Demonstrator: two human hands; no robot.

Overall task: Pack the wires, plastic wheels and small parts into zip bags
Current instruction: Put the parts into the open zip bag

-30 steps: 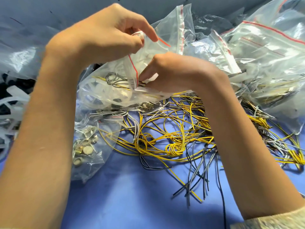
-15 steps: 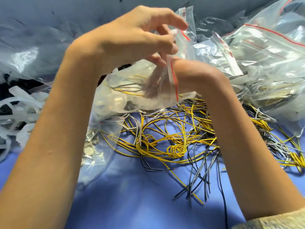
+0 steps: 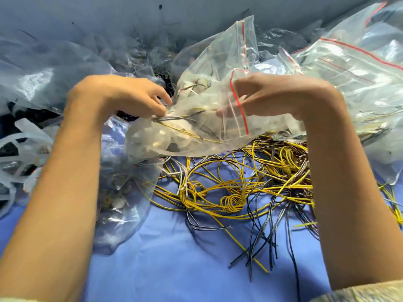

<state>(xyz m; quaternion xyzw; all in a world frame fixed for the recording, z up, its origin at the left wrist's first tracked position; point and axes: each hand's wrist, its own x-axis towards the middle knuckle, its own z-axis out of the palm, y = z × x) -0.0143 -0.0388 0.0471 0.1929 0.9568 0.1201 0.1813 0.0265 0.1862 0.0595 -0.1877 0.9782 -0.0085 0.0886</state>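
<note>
While one clear zip bag (image 3: 207, 83) hangs above the blue table (image 3: 163, 258), the left hand (image 3: 122, 94) pinches its nine o'clock edge and the right hand (image 3: 283, 94) grips its red-striped mouth at three; loose wires (image 3: 229, 192) lie tangled at six.

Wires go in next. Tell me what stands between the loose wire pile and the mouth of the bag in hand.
Only the right hand, whose fingers hold the zip bag at its mouth. The left hand pinches the other side. The wire pile lies mostly uncovered just below.
</note>
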